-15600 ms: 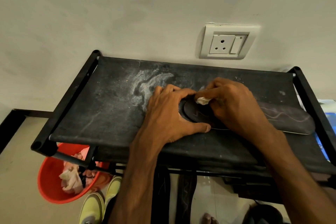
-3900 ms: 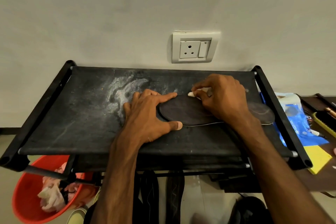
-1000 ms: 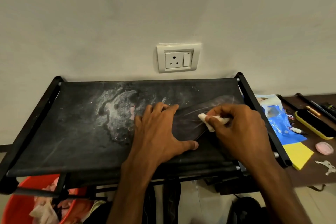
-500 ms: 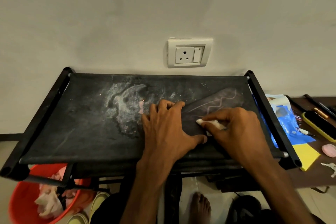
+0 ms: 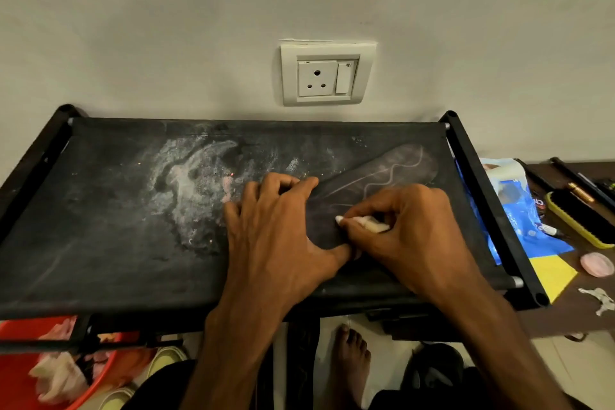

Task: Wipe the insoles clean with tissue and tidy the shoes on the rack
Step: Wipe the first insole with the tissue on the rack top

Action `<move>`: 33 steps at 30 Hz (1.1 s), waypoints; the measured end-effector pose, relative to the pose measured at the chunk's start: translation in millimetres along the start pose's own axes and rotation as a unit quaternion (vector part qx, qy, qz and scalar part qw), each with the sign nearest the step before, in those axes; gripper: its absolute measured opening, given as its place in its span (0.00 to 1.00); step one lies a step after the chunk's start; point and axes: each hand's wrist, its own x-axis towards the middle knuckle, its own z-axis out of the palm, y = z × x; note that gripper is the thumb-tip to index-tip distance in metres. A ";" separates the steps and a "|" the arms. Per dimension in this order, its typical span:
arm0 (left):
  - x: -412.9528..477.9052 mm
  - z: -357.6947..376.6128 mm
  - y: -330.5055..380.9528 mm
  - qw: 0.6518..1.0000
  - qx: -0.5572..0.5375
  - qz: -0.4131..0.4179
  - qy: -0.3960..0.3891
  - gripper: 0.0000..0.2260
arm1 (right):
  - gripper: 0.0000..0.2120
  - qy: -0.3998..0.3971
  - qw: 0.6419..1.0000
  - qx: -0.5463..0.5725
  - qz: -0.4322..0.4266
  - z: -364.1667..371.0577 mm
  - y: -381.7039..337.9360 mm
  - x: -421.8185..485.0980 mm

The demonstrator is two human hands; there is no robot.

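My left hand point(image 5: 276, 240), fingers point(image 5: 301, 185) close together, pins insole point(image 5: 392, 173); right hand point(image 5: 419, 236) pinches tissue point(image 5: 369, 222). Hard rubbing may shred it or skid insole.

No word, number or brand can be read in full. The blue plastic bag point(image 5: 519, 220) on the worktop point(image 5: 572, 318) beside the rack point(image 5: 100, 276) carries pale print and a dark label with light letters. All of it is too small and cut off to make out.
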 end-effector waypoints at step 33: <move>-1.8 3.1 3.7 0.999 -0.030 -0.026 -0.012 0.47 | 0.03 0.048 0.995 -0.073 0.049 -19.0 5.1 13.7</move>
